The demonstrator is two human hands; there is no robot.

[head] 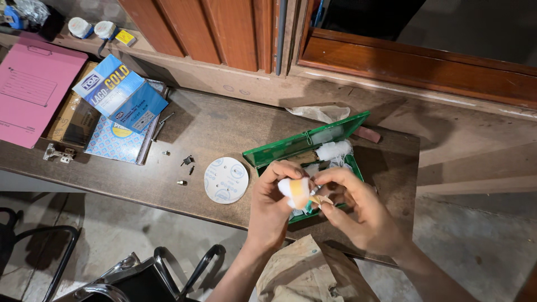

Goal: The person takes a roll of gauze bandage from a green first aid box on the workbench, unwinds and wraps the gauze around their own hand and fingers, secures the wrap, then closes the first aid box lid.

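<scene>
Holding a small roll of white gauze with an orange-tan band point(296, 192) at lower centre of the head view, left hand point(272, 204) curled around it, thumb and fingertips pinching its sides. Right hand point(358, 210) closed in a fine pinch on a small tan strip point(320, 199) just beside the roll, touching or nearly touching it; whether that strip is the roll's loose end or a separate piece, impossible to tell. Both hands hovering above the front edge of an open green tin case point(313, 146), lid tipped back toward the upper right, another white gauze roll point(333, 150) and loose white wadding lying inside.

Judging by look: very light, soft and squashy, likely to deform under a hard squeeze and to unwind if gripped by the loose end alone. Best hold across the round body with spread fingertips, gentle pressure, free end taken separately between thumb and forefinger. Not slippery; fibrous surface gives good grip. Not fragile, though easily frayed.

Elsewhere on the dark wooden tabletop point(224, 126): round white perforated disc point(226, 179) left of the case, small screws and metal bits point(187, 162) further left, blue and white box point(119, 92) on a patterned blue packet at upper left, pink folder point(31, 86) at far left. Crumpled white bag point(321, 112) behind the case.
</scene>
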